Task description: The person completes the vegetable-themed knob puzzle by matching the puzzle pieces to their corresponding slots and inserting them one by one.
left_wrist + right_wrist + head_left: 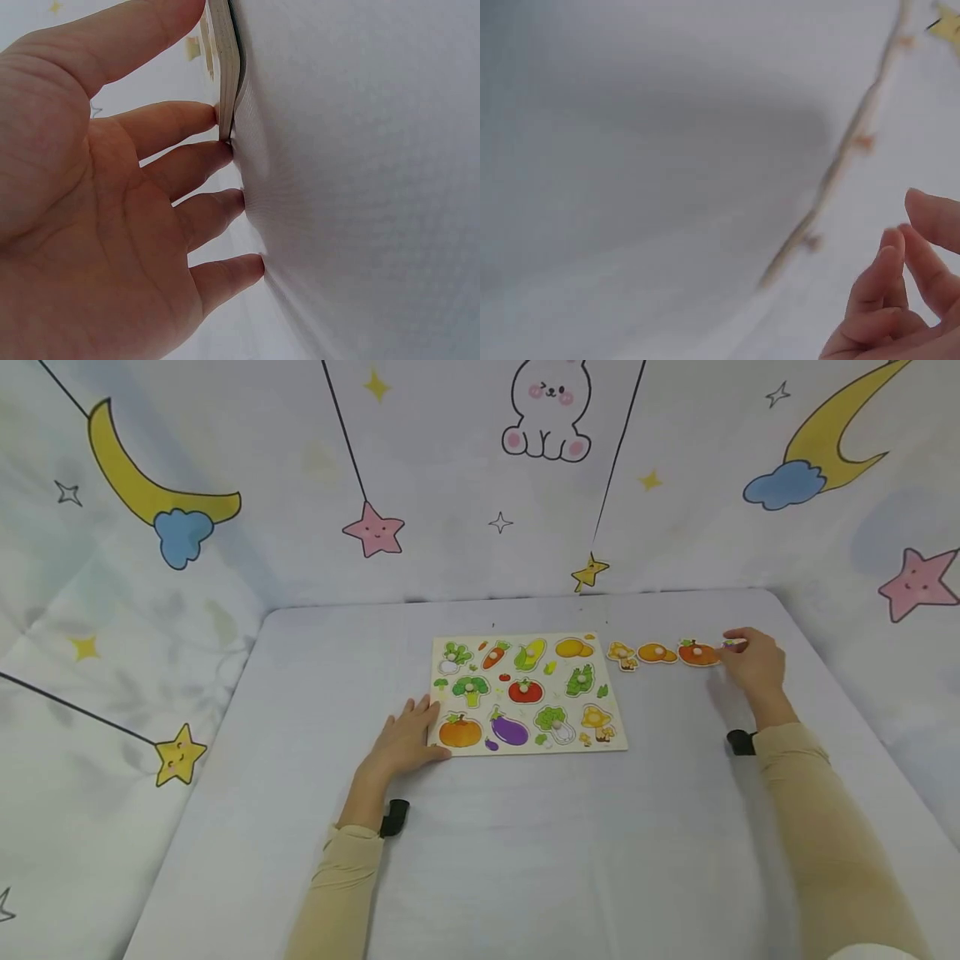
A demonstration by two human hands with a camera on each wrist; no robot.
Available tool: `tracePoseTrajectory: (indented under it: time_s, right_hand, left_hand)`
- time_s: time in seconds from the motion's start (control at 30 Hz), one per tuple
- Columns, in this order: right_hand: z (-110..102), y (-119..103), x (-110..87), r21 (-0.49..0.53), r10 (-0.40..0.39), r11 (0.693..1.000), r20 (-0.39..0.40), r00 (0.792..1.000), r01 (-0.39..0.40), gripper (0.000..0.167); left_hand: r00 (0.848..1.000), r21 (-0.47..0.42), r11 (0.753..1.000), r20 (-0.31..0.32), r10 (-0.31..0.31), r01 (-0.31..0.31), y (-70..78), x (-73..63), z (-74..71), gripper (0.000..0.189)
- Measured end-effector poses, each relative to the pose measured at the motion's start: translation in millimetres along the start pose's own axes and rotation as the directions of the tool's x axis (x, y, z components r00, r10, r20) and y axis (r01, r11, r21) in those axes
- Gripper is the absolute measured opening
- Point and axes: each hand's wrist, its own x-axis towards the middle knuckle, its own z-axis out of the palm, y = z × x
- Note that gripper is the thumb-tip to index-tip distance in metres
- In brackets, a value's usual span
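A flat wooden vegetable puzzle board (528, 703) lies on the white-covered table, with knobbed pieces in several of its shapes. My left hand (405, 739) rests against the board's left edge, fingers extended; in the left wrist view, fingertips (225, 154) meet the cloth and the board's corner. To the right, loose pieces form a row: mushroom (622, 656), potato (656, 652), pumpkin (698, 652) and a purple eggplant piece (735, 645), partly covered by my right hand (756, 664). In the right wrist view, a small gap separates the thumb from loosely bent fingers, with nothing between them.
The table (480, 843) is covered by a white cloth. Behind it and at both sides hangs a backdrop (450, 443) printed with moons, stars and a bear. Black wrist cameras show at both sleeves.
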Motion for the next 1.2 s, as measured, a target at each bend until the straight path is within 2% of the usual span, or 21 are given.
tracePoseTrajectory:
  time_s: [0.07, 0.17, 0.33, 0.83, 1.03, 1.2]
  right_hand:
    - [-5, 16, 8.1, -0.042, 0.025, 0.999, 0.023, 0.999, -0.024, 0.044]
    - [-11, 32, 16.1, -0.071, 0.055, 0.996, 0.098, 0.994, -0.049, 0.048]
    - [-13, 41, 22.0, -0.046, 0.082, 0.996, 0.157, 0.984, -0.076, 0.05]
    - [-8, 37, 31.1, -0.015, 0.188, 0.982, 0.154, 0.97, -0.188, 0.04]
    - [-13, 38, 26.9, 0.0, 0.152, 0.988, 0.136, 0.979, -0.153, 0.041]
    - [-13, 20, 21.6, 0.016, 0.124, 0.992, 0.105, 0.987, -0.126, 0.039]
  left_hand:
    - [1.0, -0.001, 1.0, 0.0, -0.001, 0.001, -0.6, 0.5, 0.6, 0.088]
    - [1.0, -0.005, 1.0, -0.001, -0.002, 0.002, -1.3, 1.2, 1.4, 0.088]
    - [1.0, -0.011, 1.0, -0.006, -0.003, 0.003, -2.3, 2.4, 2.9, 0.088]
    - [1.0, -0.015, 1.0, -0.004, 0.006, -0.006, 0.0, 0.3, 0.7, 0.087]
    - [1.0, -0.005, 1.0, 0.004, 0.014, -0.014, -0.4, 2.2, 3.3, 0.088]
    - [1.0, 0.003, 1.0, 0.0, 0.001, -0.001, -2.2, 2.0, 1.6, 0.088]
